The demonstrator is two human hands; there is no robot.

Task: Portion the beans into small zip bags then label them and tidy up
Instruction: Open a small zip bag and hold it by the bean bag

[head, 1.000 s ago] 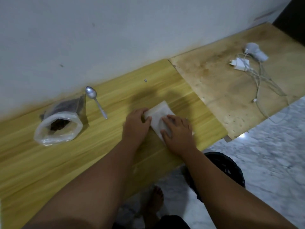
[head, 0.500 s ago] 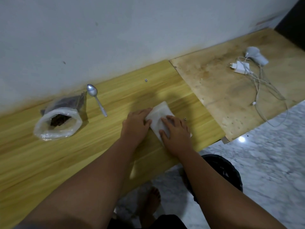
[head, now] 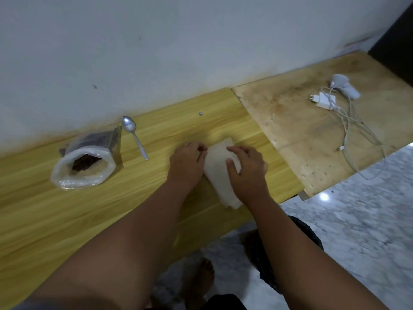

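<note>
No legible txt anywhere; reddish mark [head: 355, 44] on wall [head: 156, 52] above worktop's [head: 67, 215] far-right corner too blurred.

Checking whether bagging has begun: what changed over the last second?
The stack of zip bags has turned under the hands: its near end now pokes out beside the right wrist, toward the front edge of the table. The left hand and right hand stay on it. Bean bag, spoon and charger unmoved.
</note>
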